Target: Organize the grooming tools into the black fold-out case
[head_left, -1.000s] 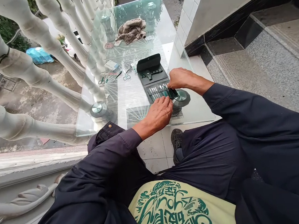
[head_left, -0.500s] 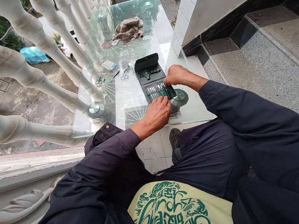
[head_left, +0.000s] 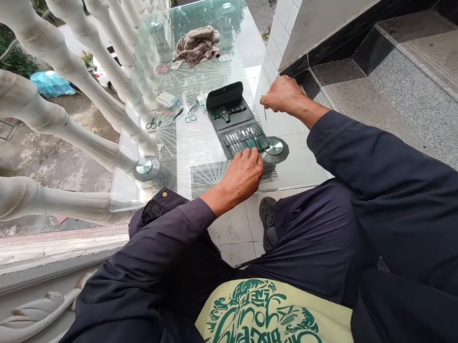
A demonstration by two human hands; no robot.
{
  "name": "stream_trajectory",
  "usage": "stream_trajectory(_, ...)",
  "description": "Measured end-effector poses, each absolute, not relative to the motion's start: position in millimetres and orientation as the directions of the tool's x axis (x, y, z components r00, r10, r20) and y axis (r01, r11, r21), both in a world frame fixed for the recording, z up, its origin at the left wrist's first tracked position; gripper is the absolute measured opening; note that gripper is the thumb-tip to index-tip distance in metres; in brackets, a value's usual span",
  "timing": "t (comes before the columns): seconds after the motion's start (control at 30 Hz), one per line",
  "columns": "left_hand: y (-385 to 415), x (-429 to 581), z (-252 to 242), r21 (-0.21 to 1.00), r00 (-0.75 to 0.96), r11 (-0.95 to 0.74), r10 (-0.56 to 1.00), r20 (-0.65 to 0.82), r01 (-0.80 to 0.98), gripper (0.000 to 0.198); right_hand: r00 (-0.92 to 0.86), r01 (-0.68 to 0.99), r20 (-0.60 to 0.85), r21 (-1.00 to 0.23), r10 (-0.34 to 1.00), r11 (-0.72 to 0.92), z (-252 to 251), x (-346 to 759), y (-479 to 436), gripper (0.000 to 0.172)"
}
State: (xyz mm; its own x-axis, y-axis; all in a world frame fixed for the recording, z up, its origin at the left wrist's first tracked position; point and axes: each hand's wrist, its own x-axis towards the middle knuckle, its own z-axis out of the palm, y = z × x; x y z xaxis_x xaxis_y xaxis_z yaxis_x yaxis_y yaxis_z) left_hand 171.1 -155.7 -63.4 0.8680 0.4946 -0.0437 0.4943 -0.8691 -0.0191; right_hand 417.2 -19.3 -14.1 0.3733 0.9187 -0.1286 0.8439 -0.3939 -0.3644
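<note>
The right hand (head_left: 286, 94) had its grip pinched on a thin tool (head_left: 265, 114) near the right edge of the worktop (head_left: 199, 147), the left hand (head_left: 243, 173), grip unclear, at the open case (head_left: 227, 120) toward the front edge

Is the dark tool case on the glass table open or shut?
Open: the case lies unfolded, its flap turned back and its row of slim tools exposed.

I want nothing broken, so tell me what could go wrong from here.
The thin tool pinched in the right hand could slip and strike the glass tabletop. The left hand is at the near edge of the open case, so a careless nudge might shift it.
</note>
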Motion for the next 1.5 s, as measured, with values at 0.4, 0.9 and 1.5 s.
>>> stream_trajectory(0.4, -154, 170, -70, -0.04, 0.873, -0.872, 0.488, 0.001, 0.488, 0.054, 0.378, 0.856, -0.262, -0.267, 0.888, -0.443, -32, 429, -15, 0.011)
stream_trajectory(0.9, -157, 170, -61, -0.026, 0.872, -0.872, 0.489, -0.027, 0.488, 0.06, 0.206, 0.969, -0.357, -0.054, 0.911, -0.24, -5, 361, -53, 0.016)
stream_trajectory(1.5, -160, 174, -64, -0.039, 0.867, -0.867, 0.498, -0.027, 0.497, 0.062, 0.365, 0.86, -0.126, -0.333, 0.922, -0.386, -13, 397, 3, 0.039)
